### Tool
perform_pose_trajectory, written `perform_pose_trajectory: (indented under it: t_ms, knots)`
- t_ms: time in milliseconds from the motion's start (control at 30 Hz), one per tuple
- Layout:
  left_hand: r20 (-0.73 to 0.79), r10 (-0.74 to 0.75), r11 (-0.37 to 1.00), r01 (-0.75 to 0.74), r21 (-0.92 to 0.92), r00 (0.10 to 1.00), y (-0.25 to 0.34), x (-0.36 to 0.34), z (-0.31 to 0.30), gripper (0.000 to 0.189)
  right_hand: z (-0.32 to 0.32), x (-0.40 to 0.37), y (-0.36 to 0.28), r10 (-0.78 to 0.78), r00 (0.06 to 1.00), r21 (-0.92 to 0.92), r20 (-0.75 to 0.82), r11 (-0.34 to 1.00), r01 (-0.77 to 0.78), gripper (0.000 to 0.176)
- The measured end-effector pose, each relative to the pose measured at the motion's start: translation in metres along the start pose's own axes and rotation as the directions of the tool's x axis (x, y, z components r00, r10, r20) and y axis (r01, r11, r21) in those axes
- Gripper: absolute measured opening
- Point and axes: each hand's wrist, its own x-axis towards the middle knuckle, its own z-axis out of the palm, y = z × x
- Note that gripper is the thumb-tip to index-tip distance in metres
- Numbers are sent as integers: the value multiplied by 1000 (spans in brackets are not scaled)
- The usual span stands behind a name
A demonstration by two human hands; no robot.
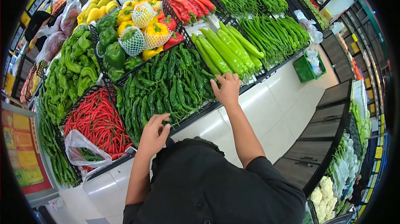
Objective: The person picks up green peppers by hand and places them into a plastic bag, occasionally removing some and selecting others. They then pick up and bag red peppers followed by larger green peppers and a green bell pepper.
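Observation:
Dark green wrinkled peppers fill a black crate in the middle of the display. At the front edge of that crate is my left hand, its fingers bent and apart, with nothing visible in it. My right hand reaches to the front end of the long light green peppers, near the border with the dark green ones. Its thumb and fingers are spread, and the fingertips touch or hover just over the peppers; which of the two is unclear.
Small red chillies with a plastic bag lie at the left. Behind are netted bell peppers and large red peppers. A green basket stands on the floor at right, near dark cabinets. Someone's dark sleeve shows upper left.

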Motion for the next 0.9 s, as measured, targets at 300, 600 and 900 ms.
perform_pose_trajectory:
  t_ms: [300,600,900]
  knots:
    - [-15,-31,999,31,17,999,8,0,8,35,-12,-13,6,-13,998,32,58,999,11,22]
    - [-81,-58,998,61,31,995,15,-12,19,33,-15,-18,18,-45,994,118,99,992,33,31]
    - [-208,-60,985,92,148,976,42,-62,-6,33,-4,-12,18,-121,987,221,105,970,96,37]
